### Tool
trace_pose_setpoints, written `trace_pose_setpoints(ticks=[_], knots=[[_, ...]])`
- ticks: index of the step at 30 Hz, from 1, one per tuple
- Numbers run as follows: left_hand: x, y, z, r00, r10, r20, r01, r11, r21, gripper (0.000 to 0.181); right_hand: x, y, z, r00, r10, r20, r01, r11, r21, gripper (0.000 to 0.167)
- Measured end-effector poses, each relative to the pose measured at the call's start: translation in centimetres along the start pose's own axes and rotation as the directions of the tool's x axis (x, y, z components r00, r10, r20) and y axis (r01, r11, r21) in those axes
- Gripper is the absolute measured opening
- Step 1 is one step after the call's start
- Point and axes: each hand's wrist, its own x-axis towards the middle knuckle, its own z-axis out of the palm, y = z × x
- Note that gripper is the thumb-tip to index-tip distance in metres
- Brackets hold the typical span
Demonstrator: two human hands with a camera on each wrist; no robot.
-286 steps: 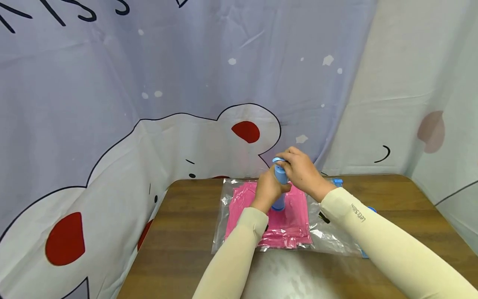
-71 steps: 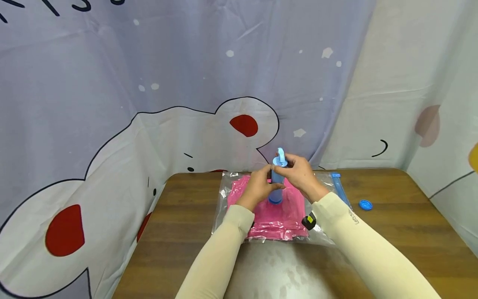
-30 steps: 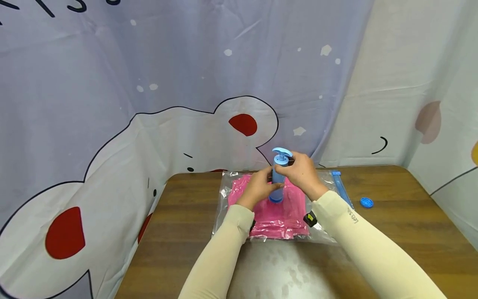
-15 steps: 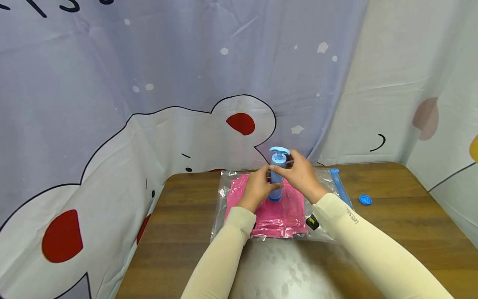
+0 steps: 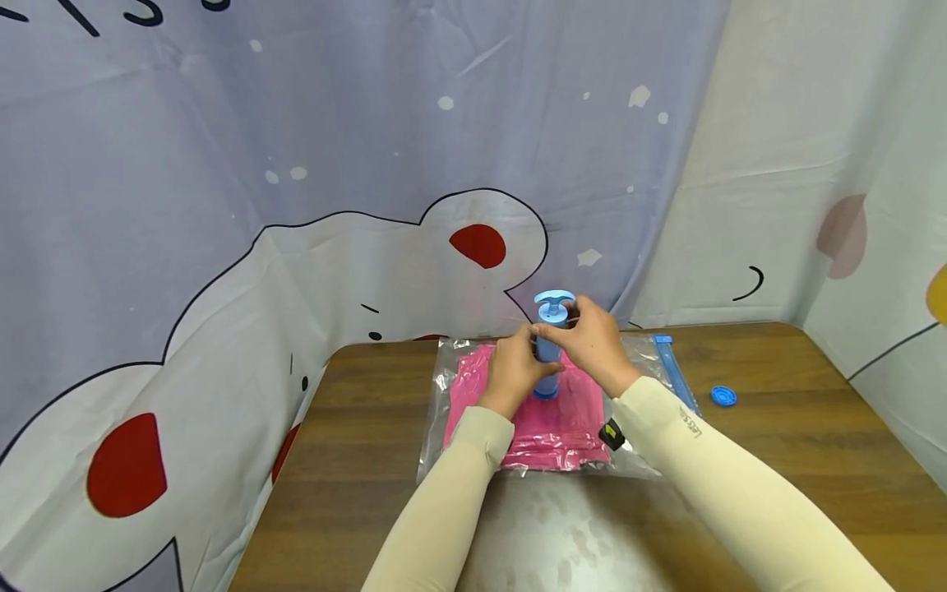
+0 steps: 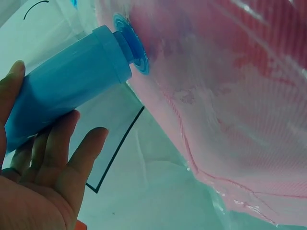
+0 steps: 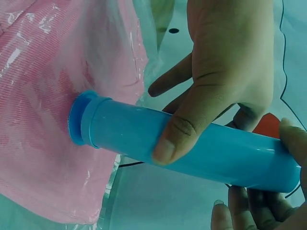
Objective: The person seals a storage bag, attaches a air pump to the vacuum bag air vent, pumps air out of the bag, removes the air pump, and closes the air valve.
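Observation:
A blue hand pump (image 5: 548,349) with a light-blue T-shaped handle (image 5: 554,297) stands upright on a clear plastic bag (image 5: 636,460) holding pink fabric (image 5: 547,436). My left hand (image 5: 510,370) holds the pump's barrel around its middle, thumb toward me. Higher up, my right hand (image 5: 592,341) grips the barrel near its top, just beneath the handle. In the left wrist view the pump's narrower end meets a blue round valve (image 6: 134,45) on the bag. The right wrist view shows my right hand (image 7: 268,206) around the pump's far end; the handle is out of that view.
A blue round cap (image 5: 723,396) lies on the wooden table (image 5: 355,427) right of the bag. A blue strip (image 5: 675,370) runs along the bag's right edge. A printed curtain (image 5: 355,279) hangs behind the table. A dark device (image 5: 612,434) sits by my right wrist.
Since the earliest frame, my right hand has moved from the handle down to the barrel. The handle turned crosswise between 2.4 and 1.0 s ago. Over the last half second little differs.

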Motion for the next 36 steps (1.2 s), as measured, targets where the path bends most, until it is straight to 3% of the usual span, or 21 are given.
trace_pose_setpoints(ticks=[5, 9, 13, 17, 22, 27, 30, 33, 36], knots=[[0.3, -0.2, -0.4, 0.999, -0.006, 0.053, 0.007, 1.0, -0.03, 0.063, 0.1, 0.0, -0.1, 1.0, -0.017, 0.002, 0.017, 1.0, -0.015, 0.065], [0.6, -0.5, -1.0, 0.991, 0.006, 0.134, 0.012, 0.991, -0.131, 0.068, 0.1, 0.0, -0.1, 1.0, -0.031, 0.0, 0.031, 0.999, -0.03, 0.058], [1.1, -0.9, -1.5, 0.98, 0.062, 0.19, 0.001, 0.948, -0.317, 0.065, 0.2, -0.1, 0.1, 0.999, -0.048, 0.003, 0.048, 0.997, -0.06, 0.049], [1.3, -1.2, -1.9, 0.965, 0.109, 0.239, 0.002, 0.907, -0.422, 0.061, 0.3, -0.1, 0.2, 0.999, -0.047, 0.01, 0.047, 0.996, -0.081, 0.046], [1.4, -1.4, -2.1, 0.955, 0.147, 0.256, -0.031, 0.913, -0.407, 0.056, 0.3, -0.1, 0.1, 0.999, -0.046, 0.025, 0.048, 0.995, -0.084, 0.047], [1.4, -1.6, -1.8, 0.962, 0.129, 0.239, -0.043, 0.94, -0.337, 0.056, 0.0, 0.2, -0.1, 0.997, -0.032, 0.069, 0.037, 0.997, -0.069, 0.05], [1.5, -1.5, -1.5, 0.968, 0.116, 0.221, -0.045, 0.951, -0.305, 0.056, -0.2, 0.7, -0.3, 0.996, -0.027, 0.086, 0.031, 0.999, -0.04, 0.061], [1.5, -1.4, -1.6, 0.975, 0.101, 0.199, -0.045, 0.963, -0.266, 0.054, -0.3, 0.7, -0.3, 0.997, -0.02, 0.077, 0.02, 1.0, -0.008, 0.074], [1.5, -1.2, -1.6, 0.981, 0.084, 0.177, -0.041, 0.971, -0.234, 0.055, -0.2, 0.2, -0.4, 0.999, -0.015, 0.043, 0.015, 1.0, -0.005, 0.077]])
